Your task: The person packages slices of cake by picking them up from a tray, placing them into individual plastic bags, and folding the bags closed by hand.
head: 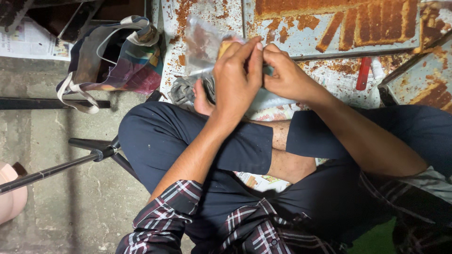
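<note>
I sit cross-legged on the floor in dark trousers. My left hand [235, 77] and my right hand [285, 73] meet in front of me, above my knees. Both pinch a small clear plastic bag [201, 44] that sticks up to the left of my fingers. A yellowish piece [224, 47] shows at the bag's mouth, right by my left fingertips. What my right fingers hold besides the bag is hidden.
Metal trays [301, 40] with slabs of brown cake lie ahead on crumb-strewn newspaper. A red-handled tool [363, 73] lies between them. A multicoloured cloth bag [115, 56] stands at left. A black tripod leg [61, 167] crosses the concrete floor. A crumpled grey cloth [183, 89] lies by my foot.
</note>
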